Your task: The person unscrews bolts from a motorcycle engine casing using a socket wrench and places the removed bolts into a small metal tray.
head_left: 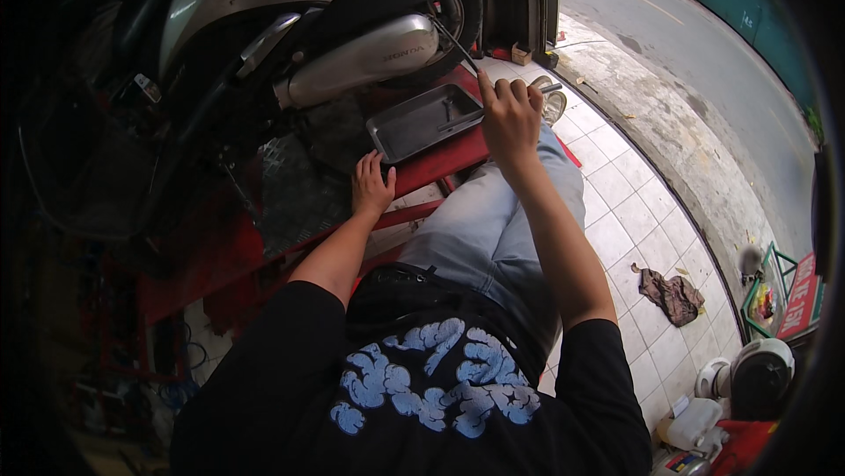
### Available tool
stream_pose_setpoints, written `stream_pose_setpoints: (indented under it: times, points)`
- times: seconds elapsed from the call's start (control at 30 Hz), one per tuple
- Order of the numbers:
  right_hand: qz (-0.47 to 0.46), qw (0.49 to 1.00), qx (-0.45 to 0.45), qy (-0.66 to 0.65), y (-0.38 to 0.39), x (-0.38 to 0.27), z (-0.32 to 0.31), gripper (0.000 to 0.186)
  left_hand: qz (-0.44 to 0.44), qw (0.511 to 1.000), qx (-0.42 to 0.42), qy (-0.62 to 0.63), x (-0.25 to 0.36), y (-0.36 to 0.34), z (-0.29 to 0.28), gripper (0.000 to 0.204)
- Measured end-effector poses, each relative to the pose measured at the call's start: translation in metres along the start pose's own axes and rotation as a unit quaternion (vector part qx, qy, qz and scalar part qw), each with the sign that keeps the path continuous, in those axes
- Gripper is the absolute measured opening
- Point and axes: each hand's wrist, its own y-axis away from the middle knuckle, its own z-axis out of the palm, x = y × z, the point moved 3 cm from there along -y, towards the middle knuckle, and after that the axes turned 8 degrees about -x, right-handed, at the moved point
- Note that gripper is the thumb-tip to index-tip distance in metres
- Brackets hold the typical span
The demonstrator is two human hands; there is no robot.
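My right hand [512, 115] is closed around a T-handle wrench [456, 43]. One end of its bar sticks out to the right of my fingers, and the thin shaft slants up and left toward the motorbike's exhaust [370, 60]. The shaft's tip is beside the rear end of the silver exhaust cover; whether it touches anything there I cannot tell. My left hand [373, 185] is open, its fingers resting at the red lift's edge by the near corner of a grey metal tray [396, 148]. A small dark tool [451, 110] lies in that tray.
The motorbike [264, 0] stands on a red lift table [449, 157] at left. My legs are beside the lift, over white floor tiles. A crumpled brown rag [671, 295] lies on the tiles. A white jug [694, 423] stands at lower right, and a street runs beyond the doorway.
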Motion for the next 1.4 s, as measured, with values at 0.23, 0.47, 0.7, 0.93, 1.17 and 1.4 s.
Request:
stream_pose_setpoints:
  times: [0.23, 0.47, 0.7, 0.93, 1.17, 1.4]
  points:
    - [-0.012, 0.998, -0.011, -0.056, 0.004, -0.014, 0.001, 0.047, 0.007, 1.000, 0.013, -0.003, 0.000, 0.000, 0.000, 0.045]
    - [-0.040, 0.997, -0.008, -0.071, -0.004, -0.001, -0.006, 0.046, 0.013, 1.000, 0.020, 0.003, 0.000, 0.001, 0.000, 0.045]
    - [-0.007, 0.995, -0.033, -0.092, -0.016, 0.047, -0.005, 0.049, 0.009, 1.000, 0.014, -0.001, 0.000, 0.001, 0.001, 0.044]
    - [-0.006, 0.992, -0.044, -0.117, -0.015, 0.044, -0.001, 0.037, 0.001, 1.000, -0.002, 0.006, 0.000, 0.000, 0.003, 0.045]
    - [0.177, 0.893, -0.116, -0.398, -0.011, 0.044, 0.017, 0.030, 0.005, 1.000, -0.003, 0.005, 0.002, -0.001, 0.000, 0.045]
    - [0.341, 0.317, -0.140, -0.874, -0.008, 0.042, 0.028, 0.027, 0.002, 1.000, -0.005, 0.000, 0.003, 0.000, 0.000, 0.044]
